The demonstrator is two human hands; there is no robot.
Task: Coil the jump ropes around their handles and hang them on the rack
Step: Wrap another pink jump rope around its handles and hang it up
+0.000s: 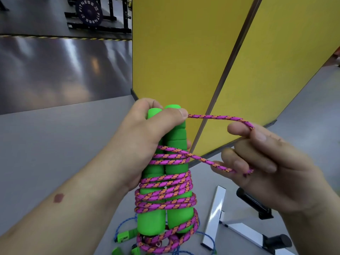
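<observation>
Left hand [147,129] grips paired green handles [165,181] upright, pink rope [165,197] wound round them; right hand [266,162], at 3 o'clock, pinches loose loop (blue rope [121,225] on floor below).

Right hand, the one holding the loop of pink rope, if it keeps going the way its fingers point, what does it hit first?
The right hand points left, toward the green handles held by the left hand. It would probably meet those handles and their pink rope wraps first, though depth is unclear.
</observation>
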